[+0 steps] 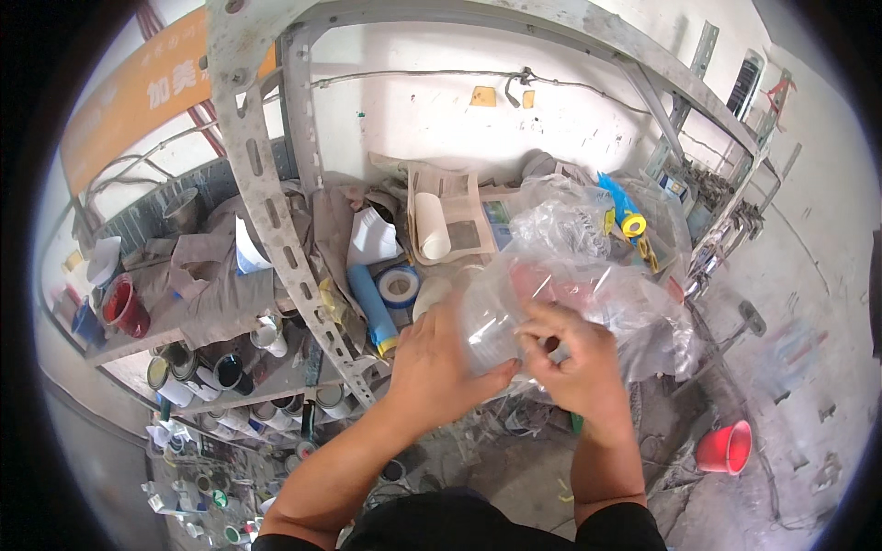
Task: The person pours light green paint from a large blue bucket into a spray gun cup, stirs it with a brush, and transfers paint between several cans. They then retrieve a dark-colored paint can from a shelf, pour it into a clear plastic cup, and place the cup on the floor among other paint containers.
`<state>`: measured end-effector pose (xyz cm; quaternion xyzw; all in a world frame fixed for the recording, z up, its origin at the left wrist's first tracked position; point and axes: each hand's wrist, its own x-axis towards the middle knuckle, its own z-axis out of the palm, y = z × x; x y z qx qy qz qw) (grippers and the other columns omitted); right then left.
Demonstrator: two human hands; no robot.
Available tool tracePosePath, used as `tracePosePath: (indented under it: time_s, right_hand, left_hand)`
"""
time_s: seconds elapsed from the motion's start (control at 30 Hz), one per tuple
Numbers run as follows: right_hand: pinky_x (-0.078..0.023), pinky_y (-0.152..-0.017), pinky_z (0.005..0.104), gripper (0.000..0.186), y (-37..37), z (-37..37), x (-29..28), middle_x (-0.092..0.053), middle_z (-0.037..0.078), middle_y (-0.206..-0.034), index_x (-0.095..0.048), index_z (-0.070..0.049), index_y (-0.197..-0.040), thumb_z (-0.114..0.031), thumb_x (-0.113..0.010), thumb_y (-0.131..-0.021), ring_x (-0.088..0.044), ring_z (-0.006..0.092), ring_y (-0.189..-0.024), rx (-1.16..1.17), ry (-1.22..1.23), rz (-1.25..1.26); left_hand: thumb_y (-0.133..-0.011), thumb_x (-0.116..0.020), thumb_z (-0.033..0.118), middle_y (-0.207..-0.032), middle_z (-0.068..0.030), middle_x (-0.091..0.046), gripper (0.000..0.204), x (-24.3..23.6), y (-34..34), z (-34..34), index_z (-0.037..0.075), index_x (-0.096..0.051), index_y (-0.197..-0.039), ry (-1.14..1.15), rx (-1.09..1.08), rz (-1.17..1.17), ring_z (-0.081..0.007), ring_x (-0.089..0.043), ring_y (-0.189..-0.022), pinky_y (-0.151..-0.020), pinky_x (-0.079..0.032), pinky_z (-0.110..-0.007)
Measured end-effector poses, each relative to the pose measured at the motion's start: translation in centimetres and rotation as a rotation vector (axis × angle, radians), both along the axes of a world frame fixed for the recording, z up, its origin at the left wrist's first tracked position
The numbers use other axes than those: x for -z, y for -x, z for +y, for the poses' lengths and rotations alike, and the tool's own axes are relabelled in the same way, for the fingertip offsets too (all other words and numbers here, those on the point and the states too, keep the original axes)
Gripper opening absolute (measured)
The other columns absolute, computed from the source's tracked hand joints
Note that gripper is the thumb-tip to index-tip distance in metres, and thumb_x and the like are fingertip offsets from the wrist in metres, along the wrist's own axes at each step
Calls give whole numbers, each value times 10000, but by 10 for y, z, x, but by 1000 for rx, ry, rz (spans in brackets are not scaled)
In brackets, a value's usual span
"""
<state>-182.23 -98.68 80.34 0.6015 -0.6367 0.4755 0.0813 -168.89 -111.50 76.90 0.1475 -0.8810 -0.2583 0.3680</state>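
A clear plastic cup [487, 321], perhaps several nested together, is held up in front of me over the shelf. My left hand [436, 367] wraps round its left side, thumb reaching along the near end. On the other side, my right hand [574, 363] is closed in a pinch at the cup's edge, its fingers curled. Just behind lies a crumpled clear plastic bag [643, 312] with something red showing through it. Whether the right fingertips also catch the bag's film I cannot tell.
On the shelf are a blue roll [370, 308], a roll of tape [399, 286], a white roll [430, 225] on newspaper and a blue tube with a yellow end [623, 207]. A slotted metal post [276, 211] rises at left. Paint cans [232, 374] fill lower shelves. A red bucket [724, 448] stands at right.
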Motion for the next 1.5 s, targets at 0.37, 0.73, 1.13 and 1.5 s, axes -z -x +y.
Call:
tracePosePath:
  time_s: [0.37, 0.73, 1.13, 1.5]
  right_hand:
    - [-494, -731, 274, 154, 51, 42, -25, -668, 131, -895, -633, 56, -998, 49, -542, -874, -614, 182, -749, 593, 724, 124]
    - [-525, -665, 336, 239, 33, 28, 27, -672, 112, -878, -624, -35, -1008, 49, -640, -785, -653, 262, -749, 232, 235, 207]
    - [-558, -685, 335, 421, -167, -73, 148, -704, 110, -953, -556, -22, -1207, -54, -725, -823, -694, 247, -813, -850, -254, -81]
    - [-513, -874, 343, 633, -338, -253, 356, -636, 174, -1152, -411, 23, -1346, -160, -729, -831, -641, 259, -1012, -412, -478, -673]
  left_hand:
    - [-752, -687, 644, -1434, -304, -403, 1132, -36, 83, -66, -126, -233, -1447, -729, -100, -225, -382, -458, -1296, -1074, -371, -417]
    - [-885, -653, 461, -1409, -161, -438, 911, 3, 33, -68, -48, -204, -1493, -747, 566, 11, -245, -428, -1294, -1087, -330, -373]
    - [-768, -823, 122, -1220, -177, -531, 993, 183, -249, 39, -22, -155, -1488, -1174, -184, 248, -224, -572, -1086, -946, -469, -348]
    - [-769, -771, 79, -1203, -163, -545, 751, 263, -487, 146, -10, -329, -1370, -1170, -907, 767, -240, -599, -1066, -900, -503, -350]
